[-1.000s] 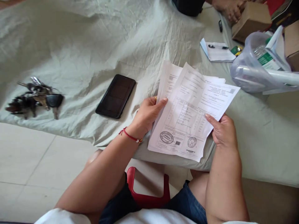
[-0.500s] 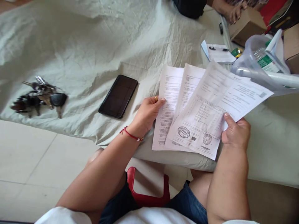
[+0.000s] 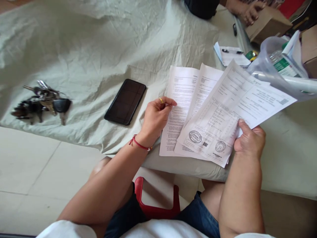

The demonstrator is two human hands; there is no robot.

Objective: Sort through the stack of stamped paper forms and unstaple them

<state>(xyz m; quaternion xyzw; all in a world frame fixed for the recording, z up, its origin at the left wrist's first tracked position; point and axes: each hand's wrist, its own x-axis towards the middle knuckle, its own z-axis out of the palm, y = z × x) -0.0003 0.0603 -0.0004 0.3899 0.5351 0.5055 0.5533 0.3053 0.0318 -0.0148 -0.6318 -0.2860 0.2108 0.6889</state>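
Observation:
Several printed sheets of paper (image 3: pixel 210 119) are fanned out over the table's near edge. The top sheet carries two round ink stamps near its lower edge. My right hand (image 3: pixel 250 138) grips the sheets at their right side, its thumb on top and its other fingers hidden beneath. At the left edge of the leftmost sheet (image 3: pixel 182 99) is my left hand (image 3: pixel 158 114), with a ring and a red string bracelet. Its index finger and thumb are close together over the paper's face, the other fingers curled; no paper shows between them.
A black phone (image 3: pixel 125 101) lies left of my left hand, a bunch of keys (image 3: pixel 44 102) farther left. A translucent container (image 3: pixel 267 62), a notepad with a pen (image 3: pixel 232 54) and a cardboard box (image 3: pixel 268 24) sit at right. Another person's hand (image 3: pixel 252 13) rests near the box.
My left thumb and index finger have let go of the leftmost sheet's edge and now hover or rest over its face. The sheets have shifted slightly upward and fanned wider.

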